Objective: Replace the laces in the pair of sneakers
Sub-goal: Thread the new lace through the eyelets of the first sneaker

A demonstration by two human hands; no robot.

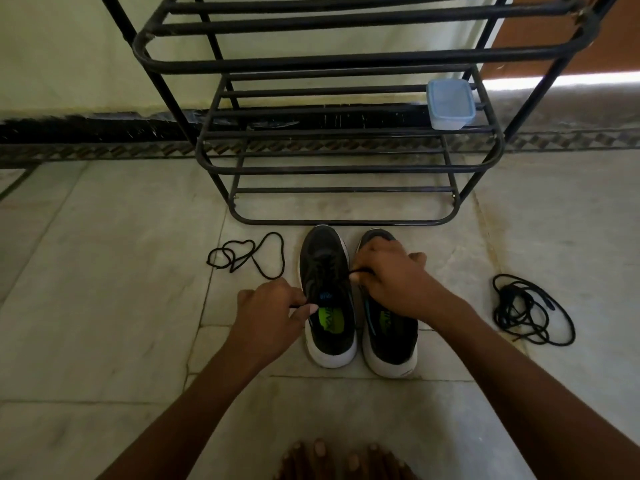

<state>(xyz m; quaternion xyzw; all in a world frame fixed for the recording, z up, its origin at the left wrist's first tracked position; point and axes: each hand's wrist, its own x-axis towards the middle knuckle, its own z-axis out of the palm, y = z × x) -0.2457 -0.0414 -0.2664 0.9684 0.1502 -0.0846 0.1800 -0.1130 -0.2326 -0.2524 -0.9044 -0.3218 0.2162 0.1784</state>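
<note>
Marble floor carries two sneakers below a metal rack. On the left sneaker, each lace end is pinched: left hand, right hand. Uneven pulling could probably slip an end out; loose laces could get confused.

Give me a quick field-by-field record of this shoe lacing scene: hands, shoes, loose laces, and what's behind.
left hand: pinches a lace end at the left sneaker
right hand: pinches the other lace end, over the right sneaker
loose lace: floor, left of sneakers
lace bundle: floor, right
shoe rack: behind sneakers, holds a plastic container
</note>
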